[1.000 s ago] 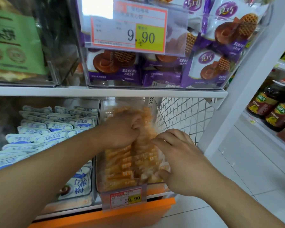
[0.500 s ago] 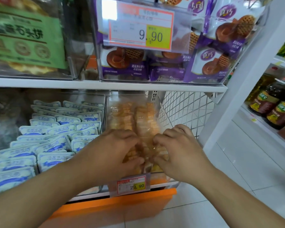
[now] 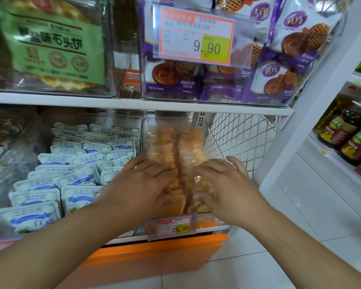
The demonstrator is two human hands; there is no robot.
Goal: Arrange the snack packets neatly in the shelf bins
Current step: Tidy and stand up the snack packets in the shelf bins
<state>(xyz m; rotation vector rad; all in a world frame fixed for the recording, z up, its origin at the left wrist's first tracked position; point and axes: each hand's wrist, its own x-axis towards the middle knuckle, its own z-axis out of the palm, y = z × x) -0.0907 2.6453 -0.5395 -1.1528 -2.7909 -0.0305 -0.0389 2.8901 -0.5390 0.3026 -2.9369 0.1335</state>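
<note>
A clear bin (image 3: 152, 126) on the lower shelf holds two rows of orange snack packets (image 3: 171, 147) standing on edge. My left hand (image 3: 142, 184) lies flat on the left row near the bin's front, fingers spread. My right hand (image 3: 227, 184) rests on the right row, its fingertips curled down among the front packets. Whether either hand grips a packet I cannot tell. The front packets are hidden under both hands. A price tag reading 29.90 (image 3: 173, 226) hangs on the bin's front.
Left of it, a bin of blue-and-white packets (image 3: 81, 163). The upper shelf (image 3: 133, 103) carries purple biscuit bags (image 3: 279, 80) and a green-labelled bag (image 3: 50, 49). A white wire mesh panel (image 3: 238, 138) closes the right side. Dark bottles (image 3: 346, 132) stand on a neighbouring shelf.
My left hand has drawn back from the rear of the orange row to its front. Both hands now lie side by side, flatter and more spread, over the front packets.
</note>
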